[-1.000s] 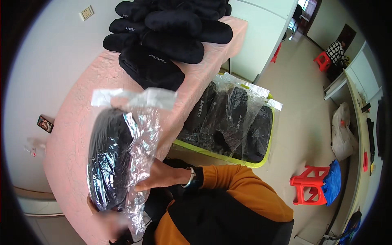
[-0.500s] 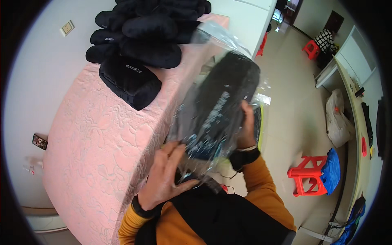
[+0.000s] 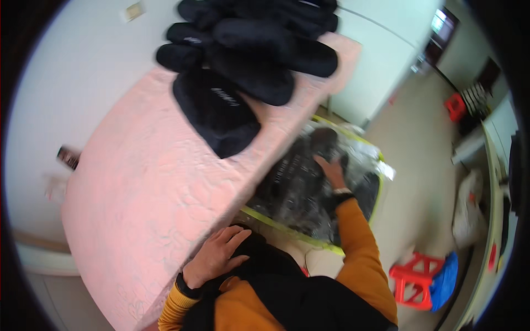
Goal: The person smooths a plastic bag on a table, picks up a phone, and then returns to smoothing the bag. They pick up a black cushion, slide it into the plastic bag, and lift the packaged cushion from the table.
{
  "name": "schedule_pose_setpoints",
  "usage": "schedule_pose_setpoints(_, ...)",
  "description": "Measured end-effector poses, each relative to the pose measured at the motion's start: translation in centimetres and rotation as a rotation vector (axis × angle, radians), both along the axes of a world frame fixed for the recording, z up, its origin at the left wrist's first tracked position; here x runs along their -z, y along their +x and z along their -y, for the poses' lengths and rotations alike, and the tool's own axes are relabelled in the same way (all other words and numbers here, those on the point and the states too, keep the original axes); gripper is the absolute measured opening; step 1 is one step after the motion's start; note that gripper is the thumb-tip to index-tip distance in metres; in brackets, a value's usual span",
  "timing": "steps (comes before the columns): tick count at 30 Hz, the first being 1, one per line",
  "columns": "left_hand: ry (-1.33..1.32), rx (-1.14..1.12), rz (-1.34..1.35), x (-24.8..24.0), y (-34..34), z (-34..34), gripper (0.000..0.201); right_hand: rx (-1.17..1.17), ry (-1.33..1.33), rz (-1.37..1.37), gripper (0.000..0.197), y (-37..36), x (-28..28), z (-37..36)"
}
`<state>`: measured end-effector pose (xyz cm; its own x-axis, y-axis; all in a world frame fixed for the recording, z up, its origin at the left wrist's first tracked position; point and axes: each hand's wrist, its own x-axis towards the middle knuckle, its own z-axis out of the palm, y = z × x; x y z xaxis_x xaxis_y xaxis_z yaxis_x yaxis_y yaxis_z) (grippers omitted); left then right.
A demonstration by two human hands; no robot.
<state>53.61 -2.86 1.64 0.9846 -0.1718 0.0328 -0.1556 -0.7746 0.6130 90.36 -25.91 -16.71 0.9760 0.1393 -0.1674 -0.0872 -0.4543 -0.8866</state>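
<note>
My right hand [image 3: 333,172] reaches down among black cushions in clear plastic bags [image 3: 295,174], its thumb and fingers spread against the shiny wrapping. These packed cushions lie in a low, wide container with a yellow-green rim [image 3: 284,225], beside the bed-like table. Its contents are blurred, so single bags are hard to tell apart. My left hand [image 3: 216,255] is held open with fingers stretched, over the black garment at my front near the table's edge; nothing shows in it. On the pink quilted cover [image 3: 138,171] sits a black plush cushion with pale lettering [image 3: 221,113].
Several more black cushions [image 3: 251,36] are heaped at the table's far end, by a white cabinet [image 3: 381,49]. A red stool with blue cloth [image 3: 414,281] stands at right. A phone [image 3: 68,158] is at the left wall. Far right, a person [image 3: 476,102] sits by a red stool.
The bagged cushion I held up between both hands has gone down into the yellow-rimmed container with my right hand. My left hand has come off its plastic. The view has shifted left.
</note>
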Motion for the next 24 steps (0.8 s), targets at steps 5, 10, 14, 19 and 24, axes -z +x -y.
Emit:
schedule_pose_setpoints(5, -0.114, -0.201, 0.052, -2.9, -10.4, -5.9, 0.054, -0.04, -0.154, 0.319, 0.093, -3.7, 5.0, 6.0)
schedule_pose_setpoints(10, -0.064, -0.365, 0.204, -4.1, -21.9, -6.9, 0.048, 0.098, -0.254, 0.816, 0.092, -15.0, -5.7, 0.0)
schedule_pose_setpoints(14, -0.061, -0.476, 0.279, -5.2, -28.5, -6.8, 0.043, -0.044, -0.093, 1.086, 0.076, -26.5, -16.6, -7.0)
schedule_pose_setpoints(19, 0.0, -0.587, 0.355, -5.7, -37.5, -6.7, 0.04, -0.517, 0.105, 1.11, 0.053, -39.8, -21.0, -13.7)
schedule_pose_setpoints(24, -0.109, -0.732, 0.394, -5.9, -48.9, -5.7, 0.034, -0.985, 0.251, 0.963, 0.041, -53.4, -21.6, -18.4)
